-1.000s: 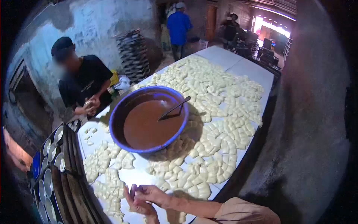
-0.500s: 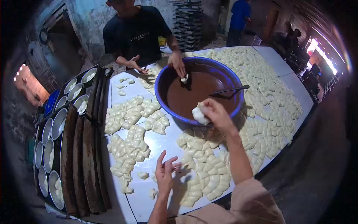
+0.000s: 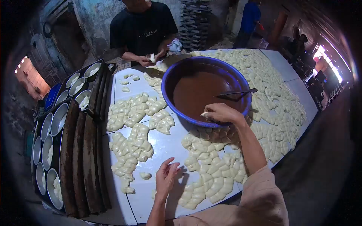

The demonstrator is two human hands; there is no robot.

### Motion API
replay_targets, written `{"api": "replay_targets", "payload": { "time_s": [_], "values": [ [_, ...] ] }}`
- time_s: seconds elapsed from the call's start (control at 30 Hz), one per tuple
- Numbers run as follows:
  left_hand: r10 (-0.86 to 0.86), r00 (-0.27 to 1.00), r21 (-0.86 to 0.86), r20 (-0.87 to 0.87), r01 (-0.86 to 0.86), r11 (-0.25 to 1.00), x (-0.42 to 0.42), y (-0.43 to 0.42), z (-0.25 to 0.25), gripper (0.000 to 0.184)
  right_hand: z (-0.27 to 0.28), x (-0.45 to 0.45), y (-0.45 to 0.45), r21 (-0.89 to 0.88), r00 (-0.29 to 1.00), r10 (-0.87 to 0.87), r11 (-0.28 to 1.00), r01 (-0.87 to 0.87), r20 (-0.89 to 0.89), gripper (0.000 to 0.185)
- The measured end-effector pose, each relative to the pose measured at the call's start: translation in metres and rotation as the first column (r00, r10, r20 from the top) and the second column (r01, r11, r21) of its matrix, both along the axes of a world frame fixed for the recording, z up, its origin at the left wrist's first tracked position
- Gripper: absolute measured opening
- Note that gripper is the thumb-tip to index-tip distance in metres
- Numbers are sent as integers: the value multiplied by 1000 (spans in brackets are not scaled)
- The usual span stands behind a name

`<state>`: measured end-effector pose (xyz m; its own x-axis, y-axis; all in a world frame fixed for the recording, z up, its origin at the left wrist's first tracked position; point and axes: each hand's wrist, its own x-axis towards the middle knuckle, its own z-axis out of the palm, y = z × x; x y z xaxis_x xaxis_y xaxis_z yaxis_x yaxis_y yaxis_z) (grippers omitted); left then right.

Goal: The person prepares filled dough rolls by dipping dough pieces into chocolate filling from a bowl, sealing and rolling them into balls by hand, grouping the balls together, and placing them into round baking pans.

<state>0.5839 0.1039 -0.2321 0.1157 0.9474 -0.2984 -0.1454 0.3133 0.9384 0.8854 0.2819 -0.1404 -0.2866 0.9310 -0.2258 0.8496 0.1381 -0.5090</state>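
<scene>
Right hand (image 3: 223, 113) pinches dough piece (image 3: 204, 114), presumably soft, light, best gripped by edge; left hand (image 3: 165, 177) empty, fingers parted.

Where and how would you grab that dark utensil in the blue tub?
Best, I think, by the handle's outer end, coming from the right of the picture: the dark utensil slants up past the blue tub's rim there, while its other end dips towards the brown liquid.
</scene>
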Motion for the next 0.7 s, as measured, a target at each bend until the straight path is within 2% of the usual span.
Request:
{"api": "replay_targets", "payload": {
  "time_s": [0.03,0.07,0.1,0.13,0.2,0.3,0.33,0.4,0.47,0.53,0.57,0.6,0.67,0.7],
  "values": [
    [-18,1000,26,-10,18,999,4,3,0,42,20,-9,-13,-80,982,-116,991,105,-149,30],
    [-47,999,43,4,47,998,10,6,4,42,16,-8,-17,-142,899,-174,982,127,-401,27],
    [-74,997,59,18,72,996,17,11,9,41,11,-6,-20,-209,750,-232,970,127,-619,25],
    [-96,995,76,31,94,993,26,16,15,41,9,-8,-25,-275,547,-287,956,105,-786,23],
    [-180,979,53,99,176,983,42,28,26,42,11,-27,-45,-280,346,-306,952,125,-887,14],
    [-132,901,-12,413,151,988,66,38,39,45,-4,-56,-71,-400,108,-409,911,98,-906,10],
    [-109,856,-31,505,145,989,71,40,34,45,-15,-61,-77,-382,135,-391,920,88,-910,9],
    [-9,770,-129,638,117,985,73,39,26,40,-19,-84,-94,-433,3,-434,899,64,-901,10],
    [79,719,-159,691,44,986,64,33,33,36,-33,-96,-104,-451,-9,-451,891,55,-893,13],
    [145,788,-153,599,-65,986,50,31,18,34,-42,-100,-115,-482,-37,-482,876,-2,-876,15],
    [179,815,-145,551,-117,982,43,30,12,33,-52,-99,-118,-424,-42,-426,904,-50,-904,22],
    [250,787,-164,565,-189,968,35,29,10,31,-54,-102,-119,-348,43,-346,935,-67,-937,30],
    [330,852,-147,407,-296,944,22,28,12,32,-57,-120,-135,-240,319,-265,964,115,-910,43],
    [331,863,-123,381,-307,944,18,28,12,32,-50,-131,-140,-72,460,-157,978,196,-874,55]
  ]
}}
